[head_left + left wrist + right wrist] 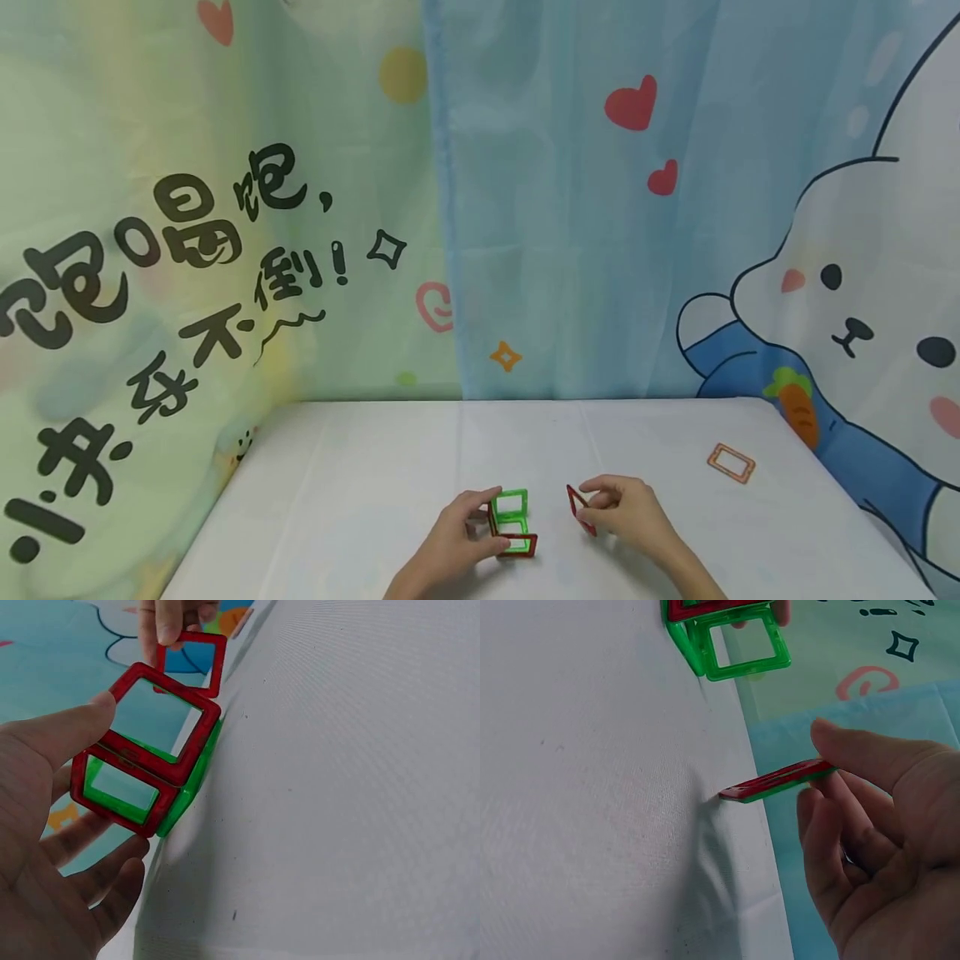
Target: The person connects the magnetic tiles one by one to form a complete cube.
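My left hand point(459, 533) holds a small construction of red and green magnetic frame tiles point(196, 746) at the near middle of the table. In the left wrist view the thumb lies along a red square frame, with a smaller red frame below it and green frames behind. To the right, my right hand point(628, 510) pinches a single red magnetic tile point(776, 780) between thumb and fingers, tilted and apart from the construction. A green edge shows along its underside in the right wrist view. Green frames point(784, 656) of the construction appear at the top there.
An orange rectangular frame tile point(726, 473) lies flat on the white table point(360, 467), to the right and farther back. Behind the table hangs a printed curtain point(525, 250) with hearts, lettering and a white cartoon animal.
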Demonstrator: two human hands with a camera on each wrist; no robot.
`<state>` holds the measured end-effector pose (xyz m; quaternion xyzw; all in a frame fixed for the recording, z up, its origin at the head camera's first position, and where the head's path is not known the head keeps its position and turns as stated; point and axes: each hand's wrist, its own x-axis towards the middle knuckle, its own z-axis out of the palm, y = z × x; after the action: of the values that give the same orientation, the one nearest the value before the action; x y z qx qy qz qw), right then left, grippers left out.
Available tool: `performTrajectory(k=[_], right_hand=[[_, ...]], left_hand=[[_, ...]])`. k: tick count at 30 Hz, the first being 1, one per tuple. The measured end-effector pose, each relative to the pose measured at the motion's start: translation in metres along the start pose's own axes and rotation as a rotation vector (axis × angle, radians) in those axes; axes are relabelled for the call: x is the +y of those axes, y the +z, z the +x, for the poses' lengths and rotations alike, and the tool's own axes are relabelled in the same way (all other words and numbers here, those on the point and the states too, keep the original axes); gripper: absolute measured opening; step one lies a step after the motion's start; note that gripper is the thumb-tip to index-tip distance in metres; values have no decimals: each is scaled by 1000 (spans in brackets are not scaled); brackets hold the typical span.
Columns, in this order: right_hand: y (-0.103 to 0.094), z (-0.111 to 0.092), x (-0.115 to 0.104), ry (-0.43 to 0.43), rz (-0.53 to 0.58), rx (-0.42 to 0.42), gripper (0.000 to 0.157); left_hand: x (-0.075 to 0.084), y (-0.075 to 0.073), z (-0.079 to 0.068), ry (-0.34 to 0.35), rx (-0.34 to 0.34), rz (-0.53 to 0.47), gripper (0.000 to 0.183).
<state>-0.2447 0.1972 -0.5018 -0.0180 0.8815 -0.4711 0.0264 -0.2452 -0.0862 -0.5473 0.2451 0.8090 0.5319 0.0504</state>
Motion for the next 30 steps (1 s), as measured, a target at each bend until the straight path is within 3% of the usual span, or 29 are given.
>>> performTrajectory(k=[7, 14, 22, 30], right_hand=[[-3, 4, 5, -36, 107, -211, 59], [-5, 8, 9, -75, 171, -326, 70], [1, 3, 8, -75, 202, -283, 64], [12, 3, -2, -201, 152, -285, 62]], left_hand=[[3, -2, 0, -5, 4, 16, 63], [2, -1, 1, -27, -2, 9, 63], [1, 0, 0, -32, -5, 12, 63], [2, 0, 0, -32, 7, 33, 63]])
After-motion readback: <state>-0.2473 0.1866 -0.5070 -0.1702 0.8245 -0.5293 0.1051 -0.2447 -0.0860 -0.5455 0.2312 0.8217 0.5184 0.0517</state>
